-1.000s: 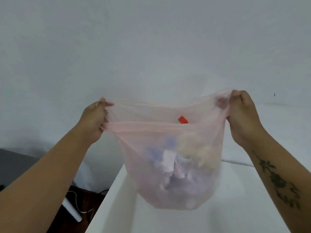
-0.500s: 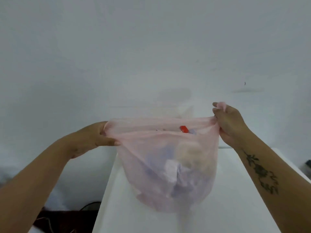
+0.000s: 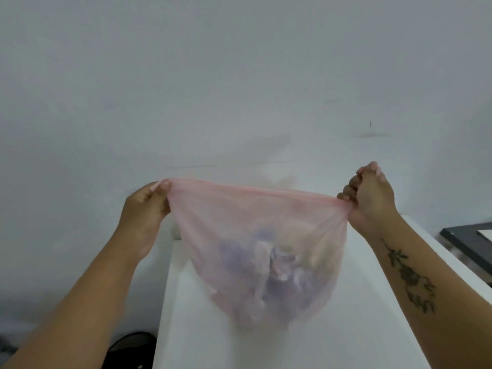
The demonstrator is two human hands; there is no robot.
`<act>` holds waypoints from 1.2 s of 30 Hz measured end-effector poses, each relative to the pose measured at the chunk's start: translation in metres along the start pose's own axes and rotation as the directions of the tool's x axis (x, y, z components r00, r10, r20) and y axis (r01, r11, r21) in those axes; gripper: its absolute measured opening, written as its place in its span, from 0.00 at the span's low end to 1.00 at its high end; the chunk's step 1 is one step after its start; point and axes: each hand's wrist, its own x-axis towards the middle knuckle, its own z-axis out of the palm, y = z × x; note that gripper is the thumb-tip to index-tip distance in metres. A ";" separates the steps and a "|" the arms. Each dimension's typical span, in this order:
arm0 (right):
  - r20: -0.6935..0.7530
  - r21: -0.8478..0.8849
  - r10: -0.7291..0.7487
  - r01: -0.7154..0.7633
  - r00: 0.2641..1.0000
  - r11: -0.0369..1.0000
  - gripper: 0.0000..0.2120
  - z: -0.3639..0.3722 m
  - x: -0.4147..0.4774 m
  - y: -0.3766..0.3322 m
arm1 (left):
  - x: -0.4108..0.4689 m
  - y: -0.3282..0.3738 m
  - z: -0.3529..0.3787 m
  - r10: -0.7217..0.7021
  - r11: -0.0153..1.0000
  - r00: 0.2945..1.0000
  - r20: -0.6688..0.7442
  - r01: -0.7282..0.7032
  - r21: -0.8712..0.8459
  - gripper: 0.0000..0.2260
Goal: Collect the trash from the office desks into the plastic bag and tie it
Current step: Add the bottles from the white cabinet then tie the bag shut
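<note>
A thin pink plastic bag (image 3: 239, 225) hangs in front of me over a white desk (image 3: 202, 339). Its mouth is pulled flat into a taut line between my hands. Crumpled white, purple and yellowish trash (image 3: 277, 270) shows through the plastic and fills its lower half. My left hand (image 3: 145, 209) pinches the left corner of the rim. My right hand (image 3: 368, 198) is closed on the bunched right corner. The bag's bottom reaches down to the desk top; whether it rests there I cannot tell.
A plain white wall (image 3: 239, 89) fills the background close behind the desk. A dark-framed surface (image 3: 471, 241) lies at the right edge. Left of the desk the floor drops away, with a dark round object (image 3: 130, 347) down there.
The bag's mouth was open, with a red item visible inside. Now my hands have pulled apart and the rim is stretched shut into a flat line. The bag sits lower over the desk.
</note>
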 end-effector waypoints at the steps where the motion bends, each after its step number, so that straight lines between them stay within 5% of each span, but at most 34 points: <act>1: 0.023 -0.013 0.007 -0.007 1.000 1.000 0.09 -0.001 -0.001 -0.007 | 0.001 0.000 0.009 -0.017 0.999 0.999 -0.041 0.015 -0.039 0.10; 3: 0.104 -0.018 0.013 -0.011 0.994 1.000 0.06 -0.007 0.000 -0.016 | 0.004 -0.001 0.029 -0.070 0.991 0.994 -0.084 0.059 -0.124 0.13; 7: 0.222 0.032 -0.033 0.027 0.974 0.999 0.15 -0.020 -0.008 -0.009 | -0.001 -0.008 0.071 -0.216 0.960 0.964 -0.152 0.181 -0.214 0.18; 11: 0.116 -0.100 0.008 0.004 0.993 0.995 0.14 -0.032 -0.007 0.002 | -0.015 -0.014 0.105 -0.364 0.861 0.922 -0.129 0.280 -0.424 0.24; 16: 0.210 -0.056 0.180 -0.172 0.961 0.983 0.07 -0.043 0.010 -0.011 | -0.037 -0.015 0.143 -0.387 0.807 0.921 -0.042 0.316 -0.499 0.22; 21: 0.481 -0.030 0.062 -0.054 0.875 0.998 0.14 -0.058 0.027 -0.018 | -0.062 -0.010 0.176 -0.301 0.869 0.954 0.005 0.276 -0.410 0.10; 28: 0.247 -0.385 -0.030 0.127 0.968 0.914 0.19 -0.068 0.041 0.004 | -0.074 -0.023 0.191 -0.322 0.802 0.938 -0.126 0.200 -0.563 0.13; 32: 0.271 -0.381 0.145 -0.032 0.952 0.924 0.13 -0.066 0.045 0.006 | -0.074 -0.019 0.197 -0.349 0.774 0.916 -0.195 0.165 -0.612 0.10; 36: 0.374 -0.165 0.167 -0.112 0.912 0.980 0.14 -0.059 0.034 0.002 | -0.080 -0.011 0.210 -0.312 0.839 0.942 -0.122 0.213 -0.500 0.06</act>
